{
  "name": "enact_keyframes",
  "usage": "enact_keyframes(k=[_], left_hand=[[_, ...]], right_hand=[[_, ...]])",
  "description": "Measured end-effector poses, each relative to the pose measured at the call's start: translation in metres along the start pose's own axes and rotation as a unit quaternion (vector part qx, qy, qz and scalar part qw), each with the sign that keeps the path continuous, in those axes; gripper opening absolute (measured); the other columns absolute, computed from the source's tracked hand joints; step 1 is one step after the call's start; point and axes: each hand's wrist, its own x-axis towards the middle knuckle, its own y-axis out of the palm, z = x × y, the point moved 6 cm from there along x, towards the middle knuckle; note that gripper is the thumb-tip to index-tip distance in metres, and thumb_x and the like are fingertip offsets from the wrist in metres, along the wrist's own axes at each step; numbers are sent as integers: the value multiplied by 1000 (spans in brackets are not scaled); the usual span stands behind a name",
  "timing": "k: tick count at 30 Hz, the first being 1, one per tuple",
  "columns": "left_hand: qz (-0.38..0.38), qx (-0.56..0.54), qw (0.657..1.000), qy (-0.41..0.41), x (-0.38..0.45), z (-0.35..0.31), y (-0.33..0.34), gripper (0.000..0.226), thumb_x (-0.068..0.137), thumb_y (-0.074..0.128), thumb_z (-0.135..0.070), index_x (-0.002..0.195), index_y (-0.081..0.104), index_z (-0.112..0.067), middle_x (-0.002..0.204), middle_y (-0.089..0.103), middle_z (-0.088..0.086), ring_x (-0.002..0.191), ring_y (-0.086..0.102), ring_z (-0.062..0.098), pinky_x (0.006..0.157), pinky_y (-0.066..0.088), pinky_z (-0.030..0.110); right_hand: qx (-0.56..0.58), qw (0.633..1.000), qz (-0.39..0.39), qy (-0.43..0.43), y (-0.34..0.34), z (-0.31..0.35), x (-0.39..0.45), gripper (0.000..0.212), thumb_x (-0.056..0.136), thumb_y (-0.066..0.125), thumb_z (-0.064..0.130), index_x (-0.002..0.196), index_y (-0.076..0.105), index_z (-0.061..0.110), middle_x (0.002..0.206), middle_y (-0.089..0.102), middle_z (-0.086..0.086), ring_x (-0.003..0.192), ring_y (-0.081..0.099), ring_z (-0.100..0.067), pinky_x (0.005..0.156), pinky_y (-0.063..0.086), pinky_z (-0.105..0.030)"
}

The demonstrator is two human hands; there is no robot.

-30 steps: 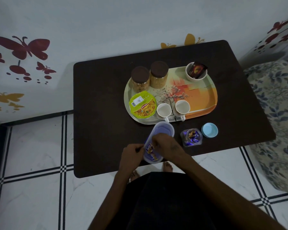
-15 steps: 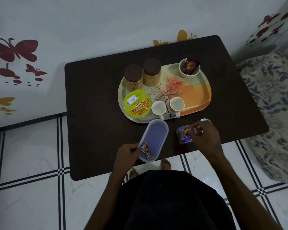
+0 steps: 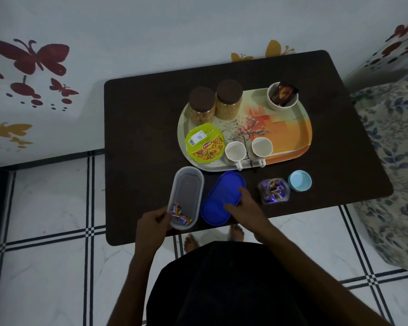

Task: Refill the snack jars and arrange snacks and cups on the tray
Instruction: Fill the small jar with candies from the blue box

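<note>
Blue lid [image 3: 223, 200] lies by the counter's [image 3: 141, 114] near edge, right hand [image 3: 242, 205] resting straight fingers on it; left hand [image 3: 154, 220] grips the clear container [image 3: 186, 196] alongside.

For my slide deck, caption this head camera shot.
Left hand holds the candy tub, right hand on its blue lid, beside the snack tray.
</note>
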Motion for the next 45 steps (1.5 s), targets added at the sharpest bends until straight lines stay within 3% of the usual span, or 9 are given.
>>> enact_keyframes(k=[3,7,10,16,20,25,31,35,45], left_hand=[[0,6,1000,-4,4,-1,4,22,94,63,-16,111,76,-23,84,77,-5,83,74,15,79,60,50],[20,11,1000,-5,6,-10,15,22,93,64,-20,111,76,-22,83,77,-4,83,73,10,80,60,46],[38,2,999,-10,7,-12,21,19,93,65,-20,107,78,-22,79,76,-2,79,74,14,78,60,47],[61,-1,998,-7,3,-19,20,18,81,61,-40,87,74,-51,75,75,1,76,73,14,78,60,48],[94,25,995,1,-3,-28,24,17,89,68,-36,97,75,-49,82,76,-10,79,72,3,82,60,40],[-31,81,992,88,-9,-60,16,23,92,67,-25,115,72,-24,98,66,-8,87,63,8,79,52,32],[148,80,970,174,-22,-117,46,56,78,82,-43,129,65,-27,106,70,-14,91,67,1,81,56,22],[150,48,970,184,-30,-138,64,33,83,78,-32,114,70,-22,89,69,-18,79,65,-5,71,52,12],[89,-91,990,56,-14,-85,41,10,94,64,-13,97,72,-8,91,75,5,87,72,17,80,58,51]], right_hand=[[92,995,-15,36,6,-13,12,81,88,67,24,155,20,19,150,43,-7,127,51,-25,103,47,-45],[178,980,-64,54,5,-10,19,65,88,66,15,145,34,14,132,55,-7,102,60,-19,73,55,-34],[212,968,-92,94,5,-14,25,74,88,65,17,151,27,10,140,46,-10,116,53,-27,89,53,-44],[178,977,-78,82,6,-13,24,8,92,60,6,99,63,7,108,66,-18,83,61,-22,65,54,-34],[166,983,-53,52,4,-3,13,20,92,65,15,111,60,10,103,66,-9,79,65,-18,50,50,-23],[169,982,-78,-30,-4,20,-3,18,89,68,10,102,56,15,97,66,-7,82,68,-19,64,59,-30],[195,969,-127,-87,-7,42,-15,23,84,75,14,95,55,18,93,66,-4,81,67,-14,61,54,-24],[220,963,-116,-107,2,51,-13,23,82,76,11,95,57,15,89,67,-9,80,68,-19,62,55,-22],[91,986,-95,-104,8,33,9,45,87,73,26,126,52,21,116,57,2,104,58,-11,72,47,-18]])
